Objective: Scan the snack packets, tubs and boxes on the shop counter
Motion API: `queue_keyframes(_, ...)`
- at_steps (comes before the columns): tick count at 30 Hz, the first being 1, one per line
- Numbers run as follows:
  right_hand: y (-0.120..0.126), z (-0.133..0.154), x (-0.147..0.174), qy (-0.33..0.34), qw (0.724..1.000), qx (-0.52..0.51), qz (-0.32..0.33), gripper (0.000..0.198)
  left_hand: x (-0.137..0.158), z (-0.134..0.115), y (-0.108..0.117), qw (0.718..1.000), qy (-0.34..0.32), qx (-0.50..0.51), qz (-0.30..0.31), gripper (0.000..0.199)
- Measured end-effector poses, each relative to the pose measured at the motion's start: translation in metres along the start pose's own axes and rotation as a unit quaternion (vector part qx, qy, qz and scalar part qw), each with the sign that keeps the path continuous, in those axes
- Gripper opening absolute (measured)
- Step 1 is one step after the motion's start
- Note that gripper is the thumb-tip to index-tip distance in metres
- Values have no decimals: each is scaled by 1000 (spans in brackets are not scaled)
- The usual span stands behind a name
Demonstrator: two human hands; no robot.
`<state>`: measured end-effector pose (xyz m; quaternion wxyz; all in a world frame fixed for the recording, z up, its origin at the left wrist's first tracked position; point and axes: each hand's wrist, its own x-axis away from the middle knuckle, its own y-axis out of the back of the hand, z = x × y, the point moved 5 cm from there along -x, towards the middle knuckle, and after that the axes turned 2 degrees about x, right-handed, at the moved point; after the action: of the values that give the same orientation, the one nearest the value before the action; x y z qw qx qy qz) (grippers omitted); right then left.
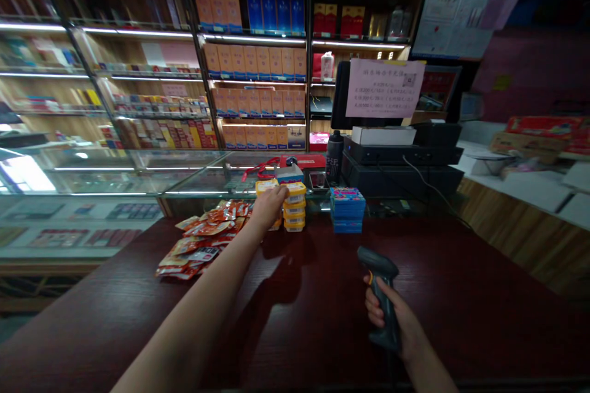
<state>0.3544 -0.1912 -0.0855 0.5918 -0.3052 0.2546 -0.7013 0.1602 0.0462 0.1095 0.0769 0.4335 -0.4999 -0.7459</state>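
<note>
My right hand (389, 319) is wrapped around the handle of a dark grey barcode scanner (378, 263), with the index finger at its orange trigger. My left hand (271, 204) reaches forward to the top of the stacked yellow-lidded tubs (295, 210), its fingers closed at the edge of an upper tub. Part of a second stack is hidden behind that hand. Left of the tubs lies a heap of orange-red snack packets (203, 242), partly covered by my forearm. A pile of blue boxes (348, 210) stands to the right of the tubs.
The dark red-brown counter (313, 301) meets a glass display case (198, 175). Behind the boxes are a monitor (341, 95) with a paper sign, a dark bottle (334, 156) and a phone (318, 181). Shelves of boxed goods (258, 64) line the back wall.
</note>
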Motion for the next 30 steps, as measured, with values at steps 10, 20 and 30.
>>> queue_keyframes(10,-6,2,8,3,999,39,4,34,78,-56,-3,997,5,62,-52,24)
queue_keyframes(20,-26,2,24,-15,992,123,31,33,105,-73,-38,990,-22,135,-34,26)
queue_keyframes(30,-22,1,25,-30,993,105,46,30,108,-74,-43,988,6,153,-15,35)
